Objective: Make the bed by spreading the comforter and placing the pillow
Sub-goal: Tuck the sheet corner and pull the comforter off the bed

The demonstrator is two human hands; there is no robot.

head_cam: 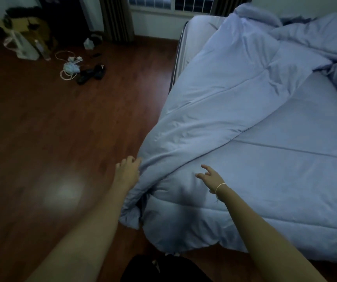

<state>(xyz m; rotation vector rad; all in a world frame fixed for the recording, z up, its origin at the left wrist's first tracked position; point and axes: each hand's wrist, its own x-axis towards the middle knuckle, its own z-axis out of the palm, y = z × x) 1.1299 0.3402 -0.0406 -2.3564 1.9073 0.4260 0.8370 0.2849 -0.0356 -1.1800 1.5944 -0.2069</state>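
Blue comforter [234,94] bunching at bed [181,58] corner — left hand [128,169] gripping its edge for pulling flat, right hand [209,176] hovering spread, empty.

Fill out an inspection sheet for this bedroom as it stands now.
Surface: bed covered in pale blue fabric.
Job's things: comforter folded back diagonally, bunched at far end; pillow not clearly seen.
Clutter: dark shoes, plastic bag, bottle on wooden floor.
Grippers: left hand grips comforter edge; right hand open above bedding.
Cables: white cord coiled on floor.
Surroundings: window, curtain.
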